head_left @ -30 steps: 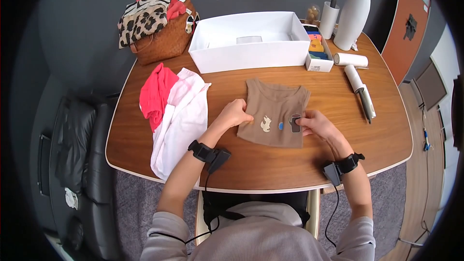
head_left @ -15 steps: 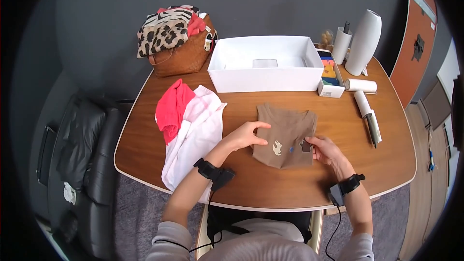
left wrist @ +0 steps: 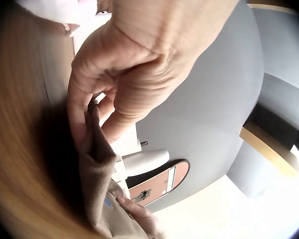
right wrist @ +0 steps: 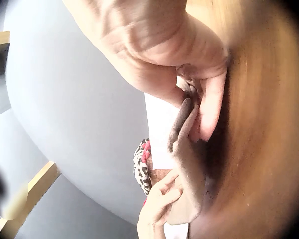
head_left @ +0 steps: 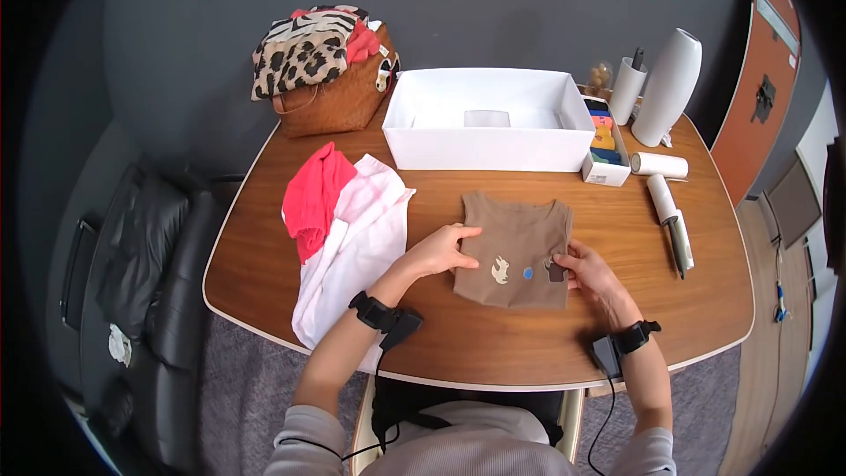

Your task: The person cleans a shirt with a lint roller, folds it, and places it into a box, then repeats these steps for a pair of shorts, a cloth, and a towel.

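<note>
Wooden table (head_left: 493, 344) is carrying everything, rounded corners, person sitting at the near edge.

White box (head_left: 483, 143) is standing open at the far middle. Inside, only one pale flat item is showing against the back wall; too small to identify. Its position just beyond the shirt is keeping it within easy reach.

Woven basket (head_left: 339, 99) is sitting at the far left corner, overflowing with a leopard-print garment (head_left: 300, 51) and something red on top.

White garment (head_left: 352, 242) is lying loose at the left, partly hanging over the near edge, with a red garment (head_left: 310, 198) crumpled on its far end. Both unfolded, heaped aside.

Brown T-shirt (head_left: 515, 247) is lying flat in the centre of the table, folded narrow, neck pointing away, small animal prints facing up. Left hand (head_left: 441, 251) is pinching its left edge, thumb under the fabric (left wrist: 97, 149) and fingers above. Right hand (head_left: 589, 269) is grasping the right edge the same way, cloth caught between thumb and fingers (right wrist: 187, 124). Holding both sides is likely keeping the fold square and taut.

Small divided tray (head_left: 602, 145), right of the box, is holding folded items in blue, yellow and orange.

Lint roller (head_left: 670, 216), a paper roll (head_left: 659, 164), a tall white vase (head_left: 667, 88) and a cup (head_left: 627, 88) are standing off right.
</note>
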The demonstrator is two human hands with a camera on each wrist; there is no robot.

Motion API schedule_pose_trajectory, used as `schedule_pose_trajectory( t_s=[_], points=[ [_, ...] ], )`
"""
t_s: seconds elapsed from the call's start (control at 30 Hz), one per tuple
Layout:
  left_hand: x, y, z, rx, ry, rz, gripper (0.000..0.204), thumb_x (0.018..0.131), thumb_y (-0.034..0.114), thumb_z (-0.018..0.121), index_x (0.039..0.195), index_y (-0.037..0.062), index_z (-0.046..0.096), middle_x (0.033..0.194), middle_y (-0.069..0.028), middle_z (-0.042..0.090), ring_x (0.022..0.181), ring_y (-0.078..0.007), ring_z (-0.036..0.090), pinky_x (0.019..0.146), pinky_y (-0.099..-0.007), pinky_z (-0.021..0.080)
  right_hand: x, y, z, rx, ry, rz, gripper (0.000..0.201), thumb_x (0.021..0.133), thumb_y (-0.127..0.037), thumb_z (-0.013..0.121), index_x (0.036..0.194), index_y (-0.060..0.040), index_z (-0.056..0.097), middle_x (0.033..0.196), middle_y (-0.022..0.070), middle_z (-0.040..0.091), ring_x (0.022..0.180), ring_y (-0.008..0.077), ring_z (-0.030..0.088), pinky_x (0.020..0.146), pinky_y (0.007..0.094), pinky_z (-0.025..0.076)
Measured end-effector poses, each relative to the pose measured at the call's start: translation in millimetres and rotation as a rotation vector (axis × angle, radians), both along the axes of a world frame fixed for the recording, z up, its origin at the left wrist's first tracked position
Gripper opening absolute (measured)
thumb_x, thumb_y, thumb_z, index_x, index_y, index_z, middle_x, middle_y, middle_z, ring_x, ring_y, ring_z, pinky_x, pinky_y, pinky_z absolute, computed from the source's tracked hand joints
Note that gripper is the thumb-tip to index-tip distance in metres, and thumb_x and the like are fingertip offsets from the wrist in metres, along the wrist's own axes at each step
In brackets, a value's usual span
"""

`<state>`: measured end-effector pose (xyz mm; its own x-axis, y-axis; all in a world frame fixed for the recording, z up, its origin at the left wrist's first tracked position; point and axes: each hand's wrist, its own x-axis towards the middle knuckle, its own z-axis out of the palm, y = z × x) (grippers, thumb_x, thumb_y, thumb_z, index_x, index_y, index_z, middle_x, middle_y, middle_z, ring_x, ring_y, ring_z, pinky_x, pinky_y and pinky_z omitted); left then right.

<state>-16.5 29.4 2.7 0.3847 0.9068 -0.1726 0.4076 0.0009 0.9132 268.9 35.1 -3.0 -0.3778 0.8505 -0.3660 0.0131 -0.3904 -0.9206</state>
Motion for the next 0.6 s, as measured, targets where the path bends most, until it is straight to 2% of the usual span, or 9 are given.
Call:
schedule_pose_trajectory(
  t_s=[0.03, 0.13, 0.2, 0.3, 0.43, 0.47, 0.53, 0.57, 0.6],
  points=[
    [1, 1, -1, -0.025, -0.02, 0.005, 0.062, 0.068, 0.006, 0.07, 0.123, -0.0003, 0.044, 0.101, -0.0072, 0.043, 0.063, -0.0107, 0.042, 0.055, -0.0252, 0.04, 0, 2, 2, 0.022, -0.034, 0.009, 0.024, 0.085, -0.01, 0.05, 0.105, 0.0029, 0.047, 0.081, 0.006, 0.058, 0.061, 0.0097, 0.058, 0.044, 0.0178, 0.046],
    [1, 4, 0, 0.145, 0.152, -0.036, 0.063, 0.068, 0.005, 0.07, 0.124, 0.0023, 0.042, 0.103, -0.0093, 0.042, 0.069, -0.0123, 0.044, 0.061, -0.027, 0.042, -2, 10, 1, 0.088, -0.128, 0.024, 0.025, 0.084, -0.012, 0.052, 0.104, 0.0031, 0.048, 0.08, 0.0056, 0.057, 0.057, 0.0086, 0.055, 0.041, 0.0174, 0.044],
    [3, 5, 0, 0.134, 0.128, -0.013, 0.063, 0.068, 0.006, 0.069, 0.125, 0.0039, 0.041, 0.109, -0.0117, 0.04, 0.074, -0.0146, 0.047, 0.068, -0.0273, 0.044, 0, 21, -7, 0.131, -0.184, 0.015, 0.026, 0.083, -0.013, 0.054, 0.104, 0.0023, 0.049, 0.078, 0.0049, 0.057, 0.055, 0.0078, 0.053, 0.04, 0.0173, 0.042],
    [2, 9, -8, 0.169, 0.105, 0.035, 0.063, 0.069, 0.007, 0.069, 0.125, 0.006, 0.04, 0.118, -0.0144, 0.036, 0.085, -0.0186, 0.049, 0.075, -0.0277, 0.045, 3, 33, -6, 0.15, -0.234, 0.015, 0.024, 0.085, -0.01, 0.051, 0.108, -0.0036, 0.048, 0.08, 0.0017, 0.058, 0.059, 0.0062, 0.056, 0.044, 0.0172, 0.044],
    [-7, 11, -10, 0.22, 0.095, 0.126, 0.061, 0.07, 0.011, 0.069, 0.124, 0.0084, 0.042, 0.125, -0.0177, 0.032, 0.102, -0.0254, 0.047, 0.083, -0.0302, 0.044, 6, 44, -9, 0.144, -0.15, -0.064, 0.023, 0.084, -0.01, 0.053, 0.106, -0.0049, 0.049, 0.078, 0.0023, 0.059, 0.062, 0.0077, 0.058, 0.047, 0.0182, 0.046],
    [-11, 11, -8, 0.27, 0.15, 0.144, 0.06, 0.07, 0.012, 0.069, 0.124, 0.0086, 0.043, 0.126, -0.0189, 0.032, 0.106, -0.0272, 0.044, 0.086, -0.0319, 0.042, 6, 44, -9, 0.14, -0.155, -0.063, 0.022, 0.084, -0.01, 0.053, 0.106, -0.0058, 0.049, 0.08, 0.002, 0.059, 0.063, 0.0078, 0.058, 0.05, 0.0191, 0.048],
    [-20, 11, -4, 0.369, 0.262, 0.176, 0.058, 0.07, 0.015, 0.069, 0.122, 0.0092, 0.044, 0.128, -0.0213, 0.032, 0.113, -0.0308, 0.039, 0.09, -0.0351, 0.039, 8, 44, -12, 0.149, -0.129, -0.064, 0.022, 0.083, -0.011, 0.053, 0.105, -0.0039, 0.05, 0.078, 0.0005, 0.057, 0.056, 0.005, 0.051, 0.042, 0.0171, 0.037],
    [-26, 10, 0, 0.378, 0.28, 0.2, 0.058, 0.07, 0.018, 0.069, 0.122, 0.0089, 0.044, 0.129, -0.0237, 0.03, 0.117, -0.0333, 0.034, 0.094, -0.0371, 0.033, 8, 43, -14, 0.15, -0.115, -0.066, 0.023, 0.083, -0.011, 0.053, 0.104, -0.0029, 0.05, 0.077, -0.0003, 0.056, 0.052, 0.0037, 0.047, 0.038, 0.0161, 0.032],
    [-32, 10, 5, 0.387, 0.296, 0.222, 0.059, 0.069, 0.02, 0.07, 0.121, 0.0085, 0.045, 0.13, -0.026, 0.029, 0.12, -0.0358, 0.029, 0.098, -0.0391, 0.028, 9, 44, -14, 0.151, -0.105, -0.058, 0.022, 0.083, -0.011, 0.053, 0.103, -0.0031, 0.051, 0.077, -0.0005, 0.056, 0.052, 0.0035, 0.047, 0.038, 0.0159, 0.032]
  ],
)
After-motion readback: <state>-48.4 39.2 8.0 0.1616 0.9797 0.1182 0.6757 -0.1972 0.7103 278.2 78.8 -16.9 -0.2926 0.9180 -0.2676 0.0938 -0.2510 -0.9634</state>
